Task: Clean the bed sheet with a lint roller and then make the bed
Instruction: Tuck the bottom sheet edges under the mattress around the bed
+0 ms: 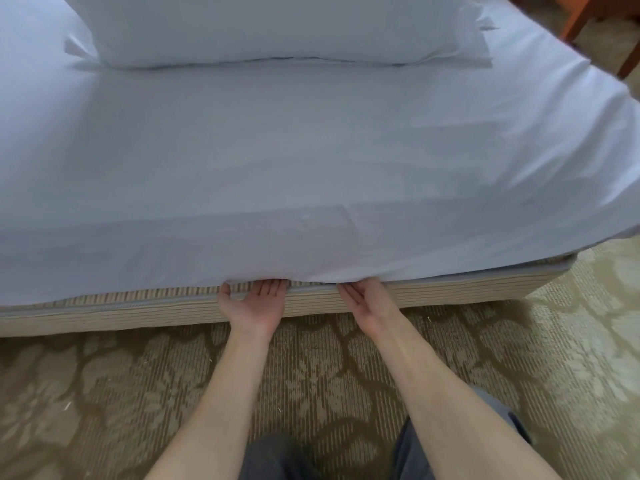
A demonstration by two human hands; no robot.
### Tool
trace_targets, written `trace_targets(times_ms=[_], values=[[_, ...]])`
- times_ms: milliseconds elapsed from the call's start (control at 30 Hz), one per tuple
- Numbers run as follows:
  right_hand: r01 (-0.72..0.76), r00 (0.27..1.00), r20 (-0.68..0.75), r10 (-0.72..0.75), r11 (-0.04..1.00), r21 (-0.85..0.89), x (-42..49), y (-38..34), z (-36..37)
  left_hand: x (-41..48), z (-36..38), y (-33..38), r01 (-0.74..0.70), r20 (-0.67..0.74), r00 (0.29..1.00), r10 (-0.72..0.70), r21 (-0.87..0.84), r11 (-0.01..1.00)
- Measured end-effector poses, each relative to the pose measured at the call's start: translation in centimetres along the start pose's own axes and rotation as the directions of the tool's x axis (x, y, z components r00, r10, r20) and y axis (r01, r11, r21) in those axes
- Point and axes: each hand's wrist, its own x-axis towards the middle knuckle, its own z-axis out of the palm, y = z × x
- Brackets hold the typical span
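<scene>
A white bed sheet point(311, 174) covers the mattress and hangs over its near side. Both palms face up at the sheet's lower hem. My left hand point(252, 303) has straight fingers whose tips slip under the hem, with the thumb out to the left. My right hand point(367, 303) lies beside it, fingers straight and tips hidden beneath the same hem. A white pillow point(273, 29) lies at the far end of the bed. No lint roller is in view.
The striped beige bed base point(138, 311) runs under the mattress. A patterned tan carpet point(311, 382) covers the floor in front. Orange-brown wooden furniture legs point(581, 19) stand at the top right beyond the bed's corner.
</scene>
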Motion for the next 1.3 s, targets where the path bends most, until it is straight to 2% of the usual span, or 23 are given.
trace_targets(times_ms=[133, 300, 433, 533, 633, 733, 833, 933, 1000, 1133, 1300], values=[[0.085, 0.996, -0.026, -0.091, 0.983, -0.164, 0.1, 0.4, -0.5, -0.1, 0.2, -0.3, -0.019, -0.018, 1.000, 0.019, 0.003, 1.000], [0.134, 0.989, -0.028, -0.148, 0.949, -0.287, 0.2, 0.1, -1.2, -0.6, 0.3, -0.2, -0.015, -0.022, 1.000, 0.016, 0.038, 0.999], [0.129, 0.972, -0.126, -0.197, 0.900, -0.417, 0.7, 0.3, -1.2, -0.9, 0.5, -0.1, -0.018, -0.064, 0.998, 0.026, 0.118, 0.993], [0.073, 0.948, -0.250, -0.198, 0.898, -0.434, 1.4, 0.7, -0.8, -1.4, 0.5, 0.1, -0.013, -0.094, 0.995, 0.032, 0.193, 0.981], [0.074, 0.929, -0.313, -0.198, 0.927, -0.367, 1.7, 0.9, -0.1, -2.1, 0.4, 0.6, 0.005, -0.123, 0.992, 0.029, 0.272, 0.962], [0.079, 0.945, -0.304, -0.120, 0.986, -0.146, 1.5, 1.2, 0.6, -2.7, 0.6, 0.5, 0.058, -0.145, 0.989, -0.013, 0.309, 0.949], [0.013, 0.980, -0.200, 0.002, 0.997, 0.074, 0.8, 0.1, 1.4, -3.1, 1.1, 0.0, 0.068, -0.113, 0.993, -0.042, 0.237, 0.969], [-0.117, 0.990, -0.056, 0.130, 0.974, 0.196, -0.3, -2.3, 1.5, -3.3, 1.1, -1.1, 0.053, -0.048, 0.998, -0.047, 0.134, 0.990], [-0.178, 0.984, 0.018, 0.179, 0.960, 0.217, -1.0, -3.4, 1.2, -3.3, 1.0, -2.1, 0.038, -0.028, 0.999, -0.036, 0.088, 0.995], [-0.177, 0.984, 0.013, 0.178, 0.962, 0.206, -1.5, -3.5, 0.6, -3.1, 0.8, -3.1, 0.027, 0.004, 1.000, -0.027, 0.040, 0.999], [-0.113, 0.994, 0.046, 0.103, 0.926, 0.361, -1.7, -2.6, 0.4, -2.7, 1.6, -3.4, 0.002, -0.025, 1.000, -0.001, 0.075, 0.997]])
